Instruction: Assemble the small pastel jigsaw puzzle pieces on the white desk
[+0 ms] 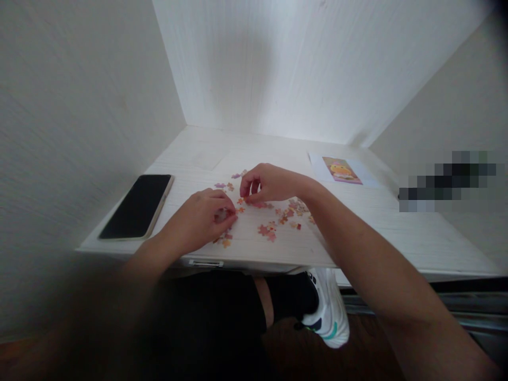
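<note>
Small jigsaw puzzle pieces [291,210] in pink, orange and purple lie scattered on the white desk. My left hand [208,217] is closed in a pinch, its thumb and index fingertips at an orange puzzle piece [240,210]. Just beyond it, my right hand [264,184] reaches across from the right with bent fingers, pinching another small orange puzzle piece [241,201]. The two pieces sit close together between my hands. Partly under my left hand lie more pieces [226,243], and a reddish cluster [268,231] is nearer the desk's front edge.
A dark-screened phone [138,206] lies at the desk's left. Toward the back right is a printed picture card [342,170] with a yellow figure. White panels enclose the desk [381,227] on three sides. Below its edge are a drawer handle [206,263] and a white shoe [331,312].
</note>
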The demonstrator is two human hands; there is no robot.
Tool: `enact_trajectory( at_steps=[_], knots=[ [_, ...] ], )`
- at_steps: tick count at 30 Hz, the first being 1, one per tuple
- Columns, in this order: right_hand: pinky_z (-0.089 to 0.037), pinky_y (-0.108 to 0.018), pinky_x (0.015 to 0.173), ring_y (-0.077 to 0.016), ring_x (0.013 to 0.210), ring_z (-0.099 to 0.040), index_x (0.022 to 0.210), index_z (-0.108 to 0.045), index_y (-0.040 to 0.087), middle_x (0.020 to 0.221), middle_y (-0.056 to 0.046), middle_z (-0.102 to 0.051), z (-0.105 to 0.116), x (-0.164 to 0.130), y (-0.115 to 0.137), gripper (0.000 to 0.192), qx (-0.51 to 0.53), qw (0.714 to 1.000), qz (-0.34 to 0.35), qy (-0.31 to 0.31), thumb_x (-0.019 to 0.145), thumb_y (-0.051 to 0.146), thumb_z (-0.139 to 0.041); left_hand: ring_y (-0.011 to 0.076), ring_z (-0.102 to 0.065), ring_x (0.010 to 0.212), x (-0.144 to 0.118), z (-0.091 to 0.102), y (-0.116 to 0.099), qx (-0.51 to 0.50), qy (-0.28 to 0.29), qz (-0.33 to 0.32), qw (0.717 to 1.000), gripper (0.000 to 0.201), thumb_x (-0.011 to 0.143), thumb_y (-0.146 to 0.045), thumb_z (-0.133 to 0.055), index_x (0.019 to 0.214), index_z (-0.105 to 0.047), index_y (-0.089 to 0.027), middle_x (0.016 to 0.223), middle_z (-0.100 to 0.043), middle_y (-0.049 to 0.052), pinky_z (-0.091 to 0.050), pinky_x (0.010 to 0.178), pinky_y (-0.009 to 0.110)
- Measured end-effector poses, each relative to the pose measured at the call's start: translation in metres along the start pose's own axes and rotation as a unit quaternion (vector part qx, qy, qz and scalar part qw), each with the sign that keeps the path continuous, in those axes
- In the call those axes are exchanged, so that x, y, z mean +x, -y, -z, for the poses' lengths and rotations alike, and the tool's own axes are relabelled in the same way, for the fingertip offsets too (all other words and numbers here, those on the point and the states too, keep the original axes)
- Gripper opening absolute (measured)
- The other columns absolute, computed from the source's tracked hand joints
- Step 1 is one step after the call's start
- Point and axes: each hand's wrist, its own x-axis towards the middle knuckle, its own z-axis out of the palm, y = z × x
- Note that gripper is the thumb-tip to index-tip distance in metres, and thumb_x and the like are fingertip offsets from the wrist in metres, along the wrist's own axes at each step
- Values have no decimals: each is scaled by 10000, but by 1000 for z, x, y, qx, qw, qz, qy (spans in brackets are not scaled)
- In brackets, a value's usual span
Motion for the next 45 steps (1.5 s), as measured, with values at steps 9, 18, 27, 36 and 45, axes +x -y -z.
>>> enact_trajectory(
  at_steps=[9,18,27,36,45],
  knots=[
    [-429,-243,606,-120,685,-594,850,-737,150,777,-13,-701,1,-2,-1,152,-6,998,-2,56,712,163,-673,208,-644,897,1,3,12,11,5,18,1000,201,879,-310,-594,871,-761,-198,968,-718,37,-488,818,352],
    [-437,-241,630,-124,683,-607,821,-756,164,760,-13,-718,-4,1,2,139,-28,998,-3,58,711,170,-672,213,-642,932,1,2,14,13,3,-1,1000,229,903,-325,-565,893,-756,-200,991,-732,32,-492,845,357],
    [-420,-240,619,-120,676,-602,821,-754,176,779,-12,-717,-3,-1,7,138,-63,997,0,47,710,174,-671,206,-646,939,1,2,15,3,10,-1,1000,240,912,-336,-547,900,-749,-209,1012,-730,35,-497,877,359],
    [-413,-251,639,-115,657,-590,798,-768,175,733,-8,-714,-8,2,11,135,-70,996,19,52,714,147,-666,209,-646,935,1,2,14,2,9,2,1000,238,911,-339,-558,914,-756,-207,1000,-730,43,-495,879,352],
    [-393,-253,650,-107,660,-563,799,-735,161,759,-14,-701,-8,0,14,109,-89,995,24,39,722,147,-659,207,-645,937,1,3,15,-7,5,-12,1000,235,913,-341,-563,917,-753,-204,1009,-728,42,-491,869,349]
  ],
)
